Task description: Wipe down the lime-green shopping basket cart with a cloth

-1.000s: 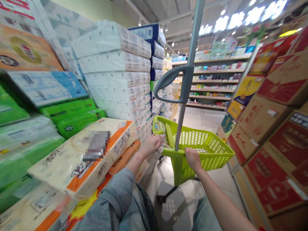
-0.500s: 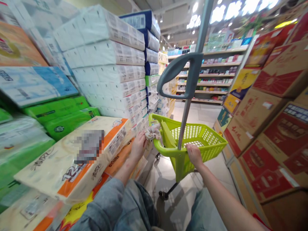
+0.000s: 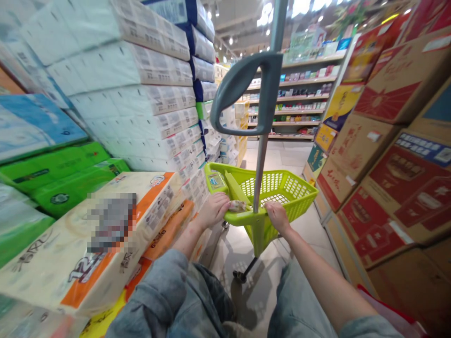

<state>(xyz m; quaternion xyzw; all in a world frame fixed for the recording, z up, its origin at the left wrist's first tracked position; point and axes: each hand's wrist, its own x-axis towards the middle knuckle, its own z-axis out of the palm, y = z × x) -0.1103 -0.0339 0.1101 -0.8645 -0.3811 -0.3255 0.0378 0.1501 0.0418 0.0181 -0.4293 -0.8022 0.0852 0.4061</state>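
A lime-green shopping cart (image 3: 299,195) with perforated basket walls stands in front of my knees. My left hand (image 3: 214,209) is at the near left corner of its rim, fingers closed on a crumpled, pale patterned cloth (image 3: 238,205) that lies against the green rim. Just beyond that hand, a small label panel (image 3: 215,181) is set in the cart's handle. My right hand (image 3: 277,217) grips the near rim, right of the metal pole (image 3: 260,173). Higher on the pole sits a grey loop handle (image 3: 269,94), touched by neither hand.
Tall stacks of white tissue packs (image 3: 141,89) rise on the left, with a cream-and-orange pack (image 3: 151,206) at knee height beside my left arm. Cardboard cartons (image 3: 380,178) line the right side. Stocked shelves (image 3: 296,96) stand at the far end of the tiled aisle.
My left hand and the cloth have moved right and nearer along the cart's rim, uncovering the label panel. My right hand keeps its grip. The view has shifted slightly right.
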